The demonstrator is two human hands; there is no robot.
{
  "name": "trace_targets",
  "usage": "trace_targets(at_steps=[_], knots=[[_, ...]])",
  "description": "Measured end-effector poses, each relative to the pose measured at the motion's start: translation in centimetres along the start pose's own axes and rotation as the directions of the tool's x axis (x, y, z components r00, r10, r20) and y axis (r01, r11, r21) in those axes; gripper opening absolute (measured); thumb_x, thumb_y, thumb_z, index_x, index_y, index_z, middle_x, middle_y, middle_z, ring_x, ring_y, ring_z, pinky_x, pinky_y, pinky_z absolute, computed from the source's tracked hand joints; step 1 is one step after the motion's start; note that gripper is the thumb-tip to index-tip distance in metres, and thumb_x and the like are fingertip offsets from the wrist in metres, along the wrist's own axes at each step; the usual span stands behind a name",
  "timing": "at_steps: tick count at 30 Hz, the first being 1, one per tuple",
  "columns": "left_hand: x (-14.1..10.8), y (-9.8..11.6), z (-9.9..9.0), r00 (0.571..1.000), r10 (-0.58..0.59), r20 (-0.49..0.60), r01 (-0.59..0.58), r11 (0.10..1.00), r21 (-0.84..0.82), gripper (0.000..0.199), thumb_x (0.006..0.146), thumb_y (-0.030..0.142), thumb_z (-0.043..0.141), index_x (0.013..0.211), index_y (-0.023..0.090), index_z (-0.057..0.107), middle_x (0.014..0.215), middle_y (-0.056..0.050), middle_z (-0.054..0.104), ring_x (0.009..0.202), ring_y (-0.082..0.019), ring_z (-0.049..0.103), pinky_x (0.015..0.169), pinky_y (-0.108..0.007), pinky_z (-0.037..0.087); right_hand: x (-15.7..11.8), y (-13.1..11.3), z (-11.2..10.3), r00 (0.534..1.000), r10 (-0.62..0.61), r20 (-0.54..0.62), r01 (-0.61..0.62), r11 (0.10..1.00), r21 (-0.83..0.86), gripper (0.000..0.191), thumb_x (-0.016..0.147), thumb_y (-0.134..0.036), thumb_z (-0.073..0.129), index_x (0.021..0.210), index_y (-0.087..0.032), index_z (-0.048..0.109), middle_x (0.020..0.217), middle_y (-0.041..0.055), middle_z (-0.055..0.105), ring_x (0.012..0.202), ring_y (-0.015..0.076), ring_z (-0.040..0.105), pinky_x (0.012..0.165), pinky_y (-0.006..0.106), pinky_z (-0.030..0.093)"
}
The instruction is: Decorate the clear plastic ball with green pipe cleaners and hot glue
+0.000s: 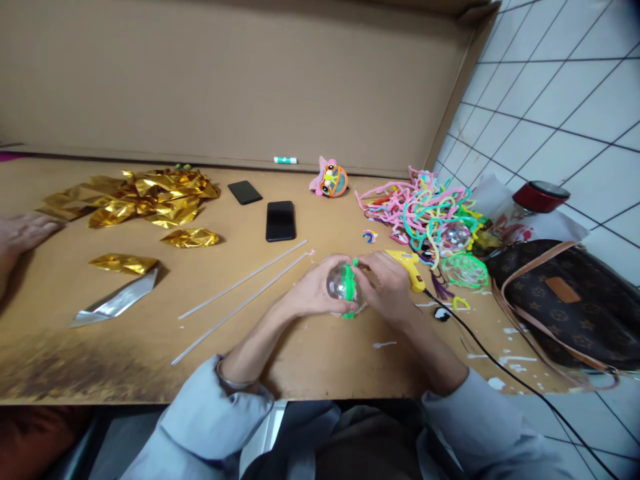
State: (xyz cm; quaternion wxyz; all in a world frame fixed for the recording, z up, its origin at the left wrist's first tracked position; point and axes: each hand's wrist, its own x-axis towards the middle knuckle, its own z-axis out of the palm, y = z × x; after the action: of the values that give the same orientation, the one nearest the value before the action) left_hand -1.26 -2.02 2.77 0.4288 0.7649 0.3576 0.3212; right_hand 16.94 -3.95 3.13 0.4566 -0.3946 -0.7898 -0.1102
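Observation:
A clear ball (pixel 336 283) with a bright green fuzzy strip (pixel 349 288) around it is held above the table near its front edge. My left hand (pixel 315 288) wraps round the ball's left side. At the top right of the ball, my right hand (pixel 386 283) pinches a green end of the strip between thumb and fingers. Just behind my right hand lies a yellow glue gun (pixel 411 268), its black cord running to the lower right. Two thin pale sticks (pixel 240 308) lie left of my hands.
Gold foil (pixel 165 193), two phones (pixel 281 221), a decorated ball (pixel 330 180) and a heap of coloured fuzzy stems (pixel 425 207) lie on the table (pixel 320 373). A brown handbag (pixel 555 300) and a red-lidded jar (pixel 540 197) stand right. Another person's hand (pixel 30 230) rests far left.

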Motion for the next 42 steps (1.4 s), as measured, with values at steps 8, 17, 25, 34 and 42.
trace_targets(at_steps=[8, 17, 25, 34, 42], knots=[[0.04, -0.28, 0.08, 1.000, 0.003, 0.006, -0.002, 0.999, -0.033, 0.075, 0.056, 0.031, 0.085, 0.123, 0.018, 0.055, 0.124, -0.011, 0.065, 0.115, -0.031, 0.063, 0.103, -0.044, 0.049, -0.34, -0.22, 0.47, 1.000, 0.005, -0.010, -0.006, 1.000, -0.020, 0.015, 0.096, -0.017, 0.049, 0.086, -0.021, 0.060, 0.074, 0.0034, 0.067, 0.070, 0.0170, 0.060, 0.067, 0.029, 0.046], [0.04, -0.11, 0.14, 1.000, 0.005, -0.020, -0.005, 1.000, -0.006, 0.076, 0.053, 0.033, 0.085, 0.123, 0.020, 0.057, 0.124, -0.010, 0.065, 0.115, -0.032, 0.062, 0.104, -0.047, 0.048, -0.25, -0.09, 0.43, 1.000, 0.002, -0.023, -0.001, 0.999, 0.039, 0.017, 0.095, -0.014, 0.049, 0.086, -0.020, 0.062, 0.073, 0.0027, 0.068, 0.069, 0.0166, 0.062, 0.066, 0.028, 0.048], [0.04, -0.03, 0.05, 1.000, -0.010, -0.008, 0.010, 1.000, -0.001, 0.076, 0.054, 0.033, 0.085, 0.123, 0.018, 0.057, 0.122, -0.011, 0.065, 0.113, -0.032, 0.063, 0.101, -0.046, 0.049, -0.38, 0.14, 0.49, 1.000, 0.013, 0.019, -0.014, 0.998, 0.068, 0.026, 0.094, -0.012, 0.041, 0.082, -0.020, 0.064, 0.073, 0.0035, 0.068, 0.068, 0.0167, 0.062, 0.066, 0.030, 0.048], [0.00, -0.21, 0.10, 1.000, -0.021, -0.015, 0.022, 0.999, 0.041, 0.073, 0.057, 0.036, 0.083, 0.122, 0.019, 0.055, 0.122, -0.011, 0.065, 0.112, -0.031, 0.062, 0.101, -0.045, 0.048, -0.14, -0.10, -0.09, 0.983, 0.159, -0.090, -0.140, 0.972, 0.190, 0.009, 0.094, -0.026, 0.059, 0.096, -0.022, 0.067, 0.086, 0.0039, 0.072, 0.080, 0.0180, 0.065, 0.070, 0.031, 0.052], [-0.07, 0.38, 0.06, 1.000, 0.004, -0.011, -0.004, 1.000, 0.009, 0.065, 0.059, 0.034, 0.081, 0.117, 0.019, 0.057, 0.117, -0.008, 0.066, 0.107, -0.027, 0.063, 0.096, -0.039, 0.049, 0.09, -0.07, -0.47, 1.000, -0.013, -0.010, 0.015, 0.972, 0.234, 0.017, 0.093, -0.022, 0.060, 0.107, -0.024, 0.069, 0.094, 0.0047, 0.070, 0.087, 0.0187, 0.063, 0.077, 0.034, 0.051]])
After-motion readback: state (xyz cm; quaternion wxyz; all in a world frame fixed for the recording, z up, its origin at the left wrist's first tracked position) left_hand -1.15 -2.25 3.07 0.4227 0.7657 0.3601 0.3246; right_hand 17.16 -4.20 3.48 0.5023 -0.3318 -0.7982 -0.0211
